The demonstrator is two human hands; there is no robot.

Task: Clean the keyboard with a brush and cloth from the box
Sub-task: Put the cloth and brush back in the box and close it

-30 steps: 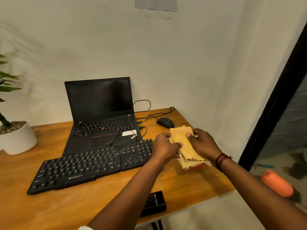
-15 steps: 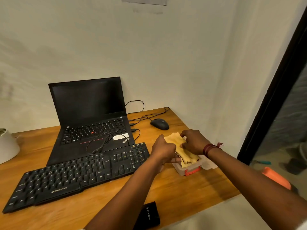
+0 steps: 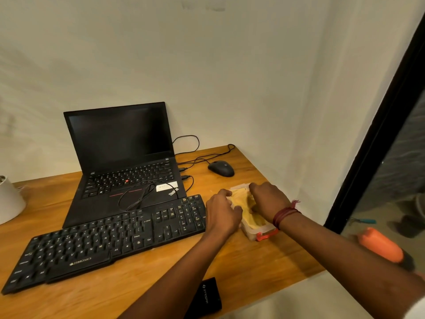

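On the right part of the wooden desk (image 3: 241,272), just beside the end of the black Zebronics keyboard (image 3: 110,240), both hands are working at a small clear plastic box (image 3: 251,233) with an orange latch. The yellow cloth (image 3: 249,217) is lying folded inside this box and is filling most of it. The right hand (image 3: 268,201), with a red thread at the wrist, is coming from above, and its fingers are bending down into the cloth and gripping it. The left hand (image 3: 222,212) is curling at the left side of the box, between the box and the keyboard. I cannot tell whether it is gripping the box wall or the edge of the cloth. No brush is showing; it is perhaps hidden under the cloth.

To my judgement, the step in hand is the handling of the cloth at the box. Whether the cloth is going out or in, this single moment is not showing. The keyboard is lying untouched in front of the ThinkPad laptop (image 3: 124,157), with a loose cable over the palm rest.

If the cloth is coming out, the next move is asking the left hand to steady the light box while the right one is lifting the cloth free, so that the box is not sliding toward the desk edge.
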